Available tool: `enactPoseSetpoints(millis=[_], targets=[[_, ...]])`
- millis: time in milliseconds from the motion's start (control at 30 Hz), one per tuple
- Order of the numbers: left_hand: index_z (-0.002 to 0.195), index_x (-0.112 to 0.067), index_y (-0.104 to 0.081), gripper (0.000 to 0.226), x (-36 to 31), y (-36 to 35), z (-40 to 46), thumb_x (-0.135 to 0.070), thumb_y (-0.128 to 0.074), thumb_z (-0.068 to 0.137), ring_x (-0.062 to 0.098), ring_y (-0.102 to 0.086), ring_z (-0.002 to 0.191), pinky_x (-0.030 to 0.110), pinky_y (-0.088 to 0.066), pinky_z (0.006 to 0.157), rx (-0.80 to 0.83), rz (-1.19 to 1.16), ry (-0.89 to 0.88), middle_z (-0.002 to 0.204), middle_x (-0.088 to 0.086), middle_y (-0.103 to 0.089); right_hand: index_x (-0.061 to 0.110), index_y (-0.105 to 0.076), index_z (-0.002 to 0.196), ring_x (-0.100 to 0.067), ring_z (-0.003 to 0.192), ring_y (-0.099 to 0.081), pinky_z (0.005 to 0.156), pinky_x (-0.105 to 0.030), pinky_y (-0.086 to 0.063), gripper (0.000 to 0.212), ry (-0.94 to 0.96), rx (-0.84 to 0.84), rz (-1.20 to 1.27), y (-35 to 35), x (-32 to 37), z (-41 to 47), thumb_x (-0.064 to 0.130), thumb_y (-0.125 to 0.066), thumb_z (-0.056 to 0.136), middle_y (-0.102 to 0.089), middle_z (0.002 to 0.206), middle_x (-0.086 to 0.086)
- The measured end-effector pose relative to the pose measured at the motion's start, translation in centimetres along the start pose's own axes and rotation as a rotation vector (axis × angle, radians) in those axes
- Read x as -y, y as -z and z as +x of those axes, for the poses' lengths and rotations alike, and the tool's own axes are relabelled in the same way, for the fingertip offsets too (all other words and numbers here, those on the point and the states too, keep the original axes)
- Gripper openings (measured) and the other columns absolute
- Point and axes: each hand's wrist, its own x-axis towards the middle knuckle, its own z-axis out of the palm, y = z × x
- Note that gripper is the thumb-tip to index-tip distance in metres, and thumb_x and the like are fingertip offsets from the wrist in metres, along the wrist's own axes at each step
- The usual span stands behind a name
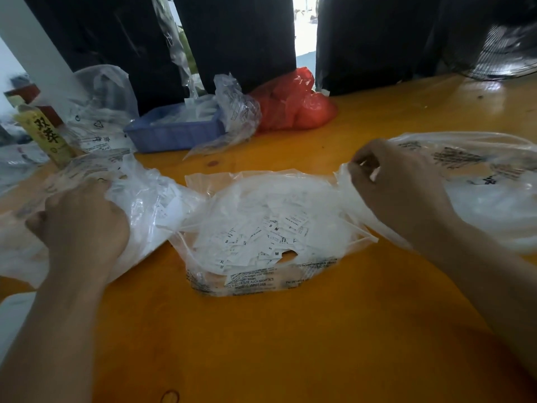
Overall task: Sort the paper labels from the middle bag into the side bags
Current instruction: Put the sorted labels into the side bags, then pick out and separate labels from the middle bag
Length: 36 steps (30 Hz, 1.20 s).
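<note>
The middle bag [261, 274] lies open on the orange table, a clear plastic bag with black print, holding several small white paper labels [261, 242] marked S, M and XL. My left hand [81, 228] rests on the left bag [151, 205], fingers curled into its plastic near the opening; whether it holds a label is hidden. My right hand [398, 184] is at the rim of the right bag [479, 199], with fingertips pinching a small white paper label [374, 173] together with the plastic edge.
At the back stand a blue plastic tray [174, 132] with white pieces, a crumpled clear bag [235, 112], a red plastic bag [293, 103] and a yellow printed packet [46, 132]. Dark curtains hang behind. Bare orange table [290, 344] spreads in front.
</note>
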Motion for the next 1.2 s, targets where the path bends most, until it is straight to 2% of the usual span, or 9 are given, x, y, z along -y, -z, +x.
enactPoseSetpoints(millis=[167, 233, 300, 400, 567, 867, 967, 1100, 1200], targets=[[0.126, -0.014, -0.065, 0.042, -4.7, 2.0, -3.3, -0.034, -0.036, 0.103, 0.029, -0.059, 0.121, 0.057, -0.05, 0.1, -0.385, -0.405, -0.279, 0.127, 0.011, -0.065, 0.029, -0.067, 0.104, 0.006, 0.076, -0.06, 0.063, -0.008, -0.043, 0.01, 0.068, 0.098, 0.314, -1.8, 1.6, -1.5, 0.028, -0.069, 0.095, -0.06, 0.078, 0.024], [0.125, -0.022, -0.063, 0.038, -7.7, 1.4, -6.2, -0.047, -0.044, 0.104, 0.004, -0.061, 0.102, 0.027, -0.056, 0.086, -0.194, -0.619, -0.418, 0.116, -0.005, -0.065, 0.033, -0.065, 0.107, 0.003, 0.079, -0.062, 0.065, -0.005, -0.043, 0.016, 0.081, 0.167, 0.413, -2.6, 2.2, -2.1, 0.028, -0.072, 0.093, -0.064, 0.079, 0.019], [0.129, -0.036, -0.057, 0.05, -10.2, 0.2, -9.0, -0.071, -0.056, 0.095, -0.007, -0.062, 0.099, 0.01, -0.052, 0.075, 0.209, -0.74, -0.394, 0.119, -0.02, -0.061, 0.037, -0.06, 0.111, 0.0, 0.08, -0.062, 0.067, -0.007, -0.044, 0.024, 0.128, 0.254, 0.47, -3.3, 2.7, -2.7, 0.03, -0.073, 0.092, -0.066, 0.082, 0.017], [0.141, -0.041, -0.05, 0.08, -11.6, -2.2, -11.4, -0.069, -0.077, 0.07, -0.005, -0.065, 0.106, 0.015, -0.058, 0.079, 0.546, -0.842, -0.341, 0.128, -0.026, -0.059, 0.04, -0.057, 0.116, 0.0, 0.082, -0.064, 0.069, -0.011, -0.048, 0.032, 0.189, 0.334, 0.498, -3.8, 3.1, -3.2, 0.026, -0.074, 0.092, -0.067, 0.088, 0.021], [0.109, -0.03, -0.078, 0.039, -11.5, -3.5, -11.7, -0.038, -0.087, 0.071, 0.01, -0.078, 0.089, 0.018, -0.06, 0.073, 0.675, -1.164, -0.16, 0.099, -0.005, -0.081, 0.035, -0.06, 0.117, 0.0, 0.082, -0.066, 0.072, -0.016, -0.052, 0.031, 0.196, 0.343, 0.495, -3.9, 2.9, -3.4, 0.021, -0.073, 0.093, -0.069, 0.087, 0.02], [0.088, -0.024, -0.086, 0.019, -11.5, -3.3, -11.5, -0.025, -0.086, 0.069, 0.015, -0.076, 0.077, 0.022, -0.061, 0.072, 0.712, -1.344, 0.087, 0.085, 0.004, -0.08, 0.036, -0.065, 0.106, -0.004, 0.078, -0.07, 0.073, -0.021, -0.057, 0.028, 0.006, 0.342, 0.625, -3.6, 2.8, -3.0, 0.047, -0.076, 0.083, -0.073, 0.084, 0.014], [0.085, -0.021, -0.086, 0.026, -11.5, -3.2, -11.3, -0.03, -0.088, 0.061, 0.013, -0.074, 0.077, 0.022, -0.06, 0.073, 0.712, -1.438, 0.172, 0.083, 0.001, -0.077, 0.034, -0.071, 0.095, -0.007, 0.073, -0.07, 0.072, -0.027, -0.059, 0.015, -0.05, 0.379, 0.676, -3.4, 2.6, -2.8, 0.041, -0.077, 0.084, -0.074, 0.081, 0.012], [0.082, -0.025, -0.084, 0.03, -11.6, -3.3, -11.4, -0.039, -0.09, 0.056, 0.014, -0.074, 0.079, 0.024, -0.06, 0.072, 0.703, -1.437, 0.157, 0.083, 0.0, -0.077, 0.031, -0.07, 0.084, -0.004, 0.068, -0.067, 0.061, -0.016, -0.053, 0.013, -0.046, 0.376, 0.638, -3.5, 3.0, -3.0, 0.041, -0.07, 0.092, -0.074, 0.077, 0.017], [0.084, -0.029, -0.084, 0.028, -11.6, -3.2, -11.4, -0.041, -0.091, 0.06, 0.017, -0.077, 0.086, 0.026, -0.061, 0.073, 0.706, -1.433, 0.144, 0.095, 0.007, -0.08, 0.033, -0.069, 0.083, -0.012, 0.067, -0.066, 0.058, -0.025, -0.054, 0.015, -0.044, 0.349, 0.593, -3.6, 3.0, -2.9, 0.044, -0.067, 0.093, -0.073, 0.078, 0.015]])
